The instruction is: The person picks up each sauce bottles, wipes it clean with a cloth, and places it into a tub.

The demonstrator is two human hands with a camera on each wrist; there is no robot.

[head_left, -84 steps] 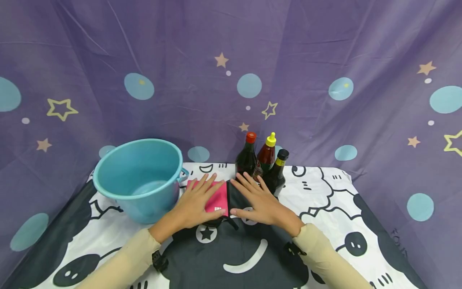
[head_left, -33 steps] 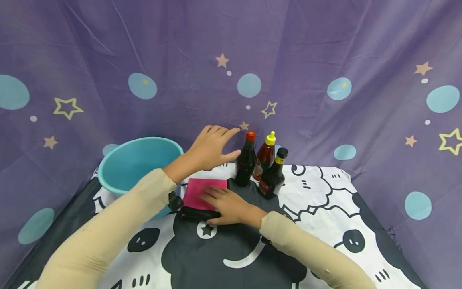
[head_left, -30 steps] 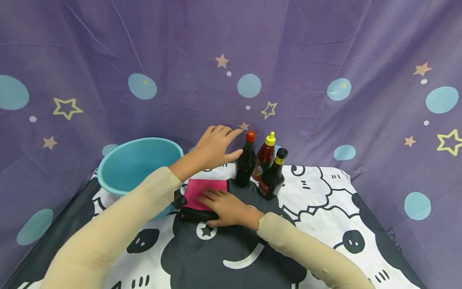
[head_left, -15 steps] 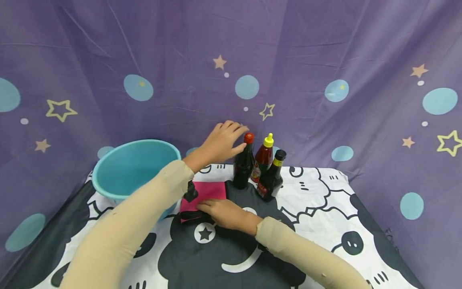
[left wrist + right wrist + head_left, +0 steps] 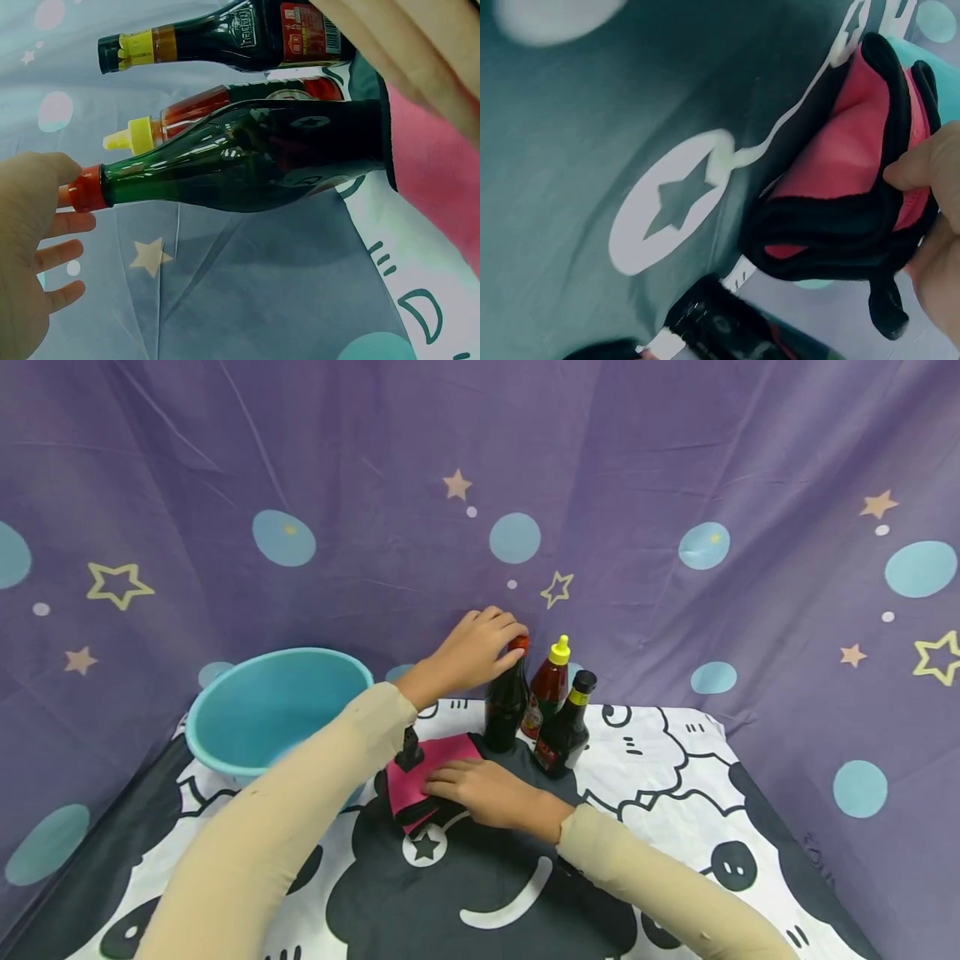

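**Hands split between red-capped bottle and folded cloth**

Bottle work is barely started, as we judge it. Our left hand (image 5: 472,647), upper centre of the head view, curls its fingers over the cap of the red-capped bottle (image 5: 506,706), grasping the top; the bottle stands upright on the table (image 5: 675,793), not lifted yet. Our right hand (image 5: 487,789) lies flat, fingers relaxed, on the pink and black cloth (image 5: 420,772) at centre frame, already folded into a pad. Yellow-capped bottle (image 5: 551,681) and black-capped bottle (image 5: 566,727) stand just beside the first, untouched. Blue bucket (image 5: 273,718) sits left of centre.

Left wrist view shows the cap (image 5: 88,187) against the palm and all three bottles close together. Right wrist view shows the cloth's stacked layers and black edging (image 5: 840,217), with the thumb at the edge; the head view hides this.
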